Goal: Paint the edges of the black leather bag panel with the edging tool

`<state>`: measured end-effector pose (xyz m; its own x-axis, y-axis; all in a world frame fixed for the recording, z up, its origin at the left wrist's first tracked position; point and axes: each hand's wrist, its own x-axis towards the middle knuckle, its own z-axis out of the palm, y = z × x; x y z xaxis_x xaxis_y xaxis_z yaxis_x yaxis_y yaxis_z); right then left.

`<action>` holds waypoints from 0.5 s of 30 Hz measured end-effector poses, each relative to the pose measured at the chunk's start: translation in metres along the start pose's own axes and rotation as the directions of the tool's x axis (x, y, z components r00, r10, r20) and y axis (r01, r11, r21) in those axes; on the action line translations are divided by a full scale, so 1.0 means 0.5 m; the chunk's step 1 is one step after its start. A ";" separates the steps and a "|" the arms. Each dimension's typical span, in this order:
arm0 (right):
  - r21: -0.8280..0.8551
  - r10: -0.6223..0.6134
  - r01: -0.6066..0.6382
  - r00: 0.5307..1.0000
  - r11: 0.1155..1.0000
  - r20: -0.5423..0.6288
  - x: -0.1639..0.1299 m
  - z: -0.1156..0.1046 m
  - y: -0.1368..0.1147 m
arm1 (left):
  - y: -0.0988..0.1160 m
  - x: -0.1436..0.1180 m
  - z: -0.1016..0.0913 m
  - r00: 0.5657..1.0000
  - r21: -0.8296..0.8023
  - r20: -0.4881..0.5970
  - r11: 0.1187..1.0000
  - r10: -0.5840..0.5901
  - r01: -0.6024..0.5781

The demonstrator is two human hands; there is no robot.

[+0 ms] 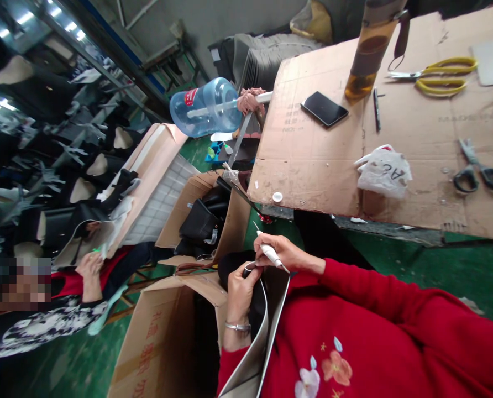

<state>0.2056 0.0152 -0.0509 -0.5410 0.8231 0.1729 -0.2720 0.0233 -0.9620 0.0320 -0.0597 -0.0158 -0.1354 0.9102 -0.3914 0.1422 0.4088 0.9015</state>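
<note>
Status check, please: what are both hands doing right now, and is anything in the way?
Left hand grips black piece. Right hand holds white pen tool, tip up. Open box close below; nothing blocking.

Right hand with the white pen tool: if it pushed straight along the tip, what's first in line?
The right hand aims the white pen tool up-left; likely the cardboard box flap first, though depth is unclear.

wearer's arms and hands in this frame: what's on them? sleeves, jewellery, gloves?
Both arms wear long red sleeves of a red top with embroidered flowers on the front. The left hand is bare, no glove, with a silver bracelet at the wrist. The right hand is bare too; no ring or watch shows on it.
</note>
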 end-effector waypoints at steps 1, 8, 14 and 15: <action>-0.022 -0.001 0.000 1.000 1.000 -0.025 0.001 0.001 -0.002 | -0.005 0.000 0.003 1.000 -0.010 -0.015 1.000 0.000 0.000; -0.157 -0.047 0.038 0.997 0.987 -0.053 -0.009 -0.026 -0.042 | -0.009 0.005 0.007 0.999 0.013 -0.051 1.000 0.006 -0.005; -0.303 -0.216 0.143 0.950 0.942 -0.224 -0.030 -0.099 -0.089 | 0.002 0.014 0.024 0.999 0.077 -0.044 0.997 -0.013 0.016; -0.337 -0.235 0.135 0.931 0.932 -0.278 -0.032 -0.112 -0.094 | 0.002 0.014 0.030 0.999 0.082 -0.044 0.996 -0.012 0.016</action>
<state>0.2717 0.0329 -0.0205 -0.2184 0.9189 0.3285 -0.0580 0.3238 -0.9443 0.0459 -0.0516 -0.0203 -0.1804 0.9014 -0.3936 0.2204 0.4270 0.8770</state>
